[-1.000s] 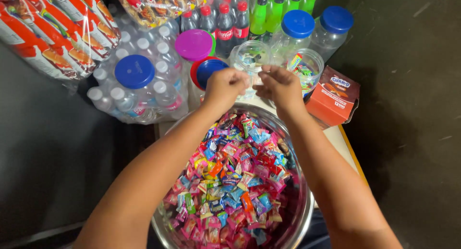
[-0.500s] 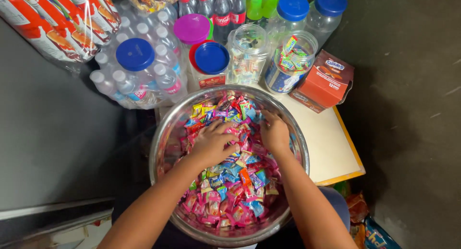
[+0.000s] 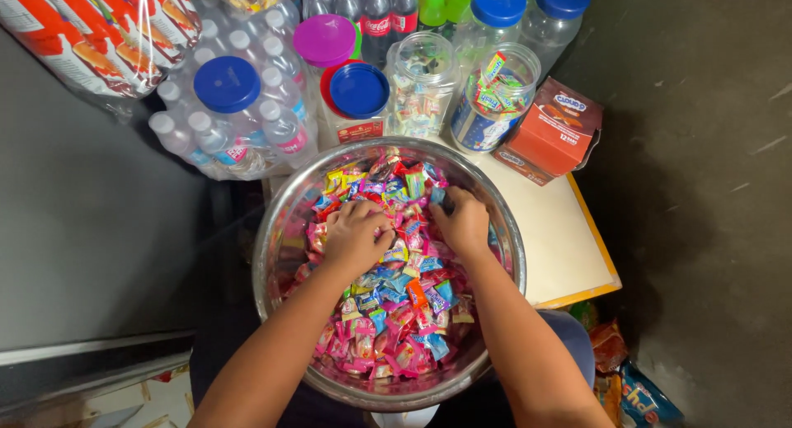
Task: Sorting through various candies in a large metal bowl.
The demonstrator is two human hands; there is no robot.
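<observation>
We look down on a small cream table (image 3: pixel 569 238) with a yellow edge, set on a dark grey floor, and we take the steel bowl (image 3: pixel 276 255) in the middle as our landmark.

To the upper left of the bowl lies a shrink-wrapped bundle of red, orange and white packets (image 3: pixel 91 32). Nearer the bowl, still up and left, stands a wrapped pack of small clear bottles with white caps (image 3: pixel 239 119), with a blue-lidded jar (image 3: pixel 227 84) among them. Directly behind the bowl are a jar with a magenta lid (image 3: pixel 324 40) and one with a blue lid on a red rim (image 3: pixel 359 90), then an open clear jar of pale sweets (image 3: pixel 422 82). Behind and right of the bowl stands another open jar (image 3: pixel 495 94) with a blue band and bright wrappers inside. Further right an orange carton (image 3: pixel 554 131) rests on the table, tilted. Lower right of the bowl, colourful bags (image 3: pixel 627 378) lie on the floor.

The bowl is heaped with wrapped candies (image 3: pixel 396 312) in pink, blue, yellow and red. Both forearms come up from the bottom edge. Our left hand (image 3: pixel 356 234) sits knuckles-up on the heap, fingers curled into the candies. Our right hand (image 3: pixel 462 222) lies just beside it, fingers bent down and tips buried in the wrappers; what they pinch, we cannot tell.
</observation>
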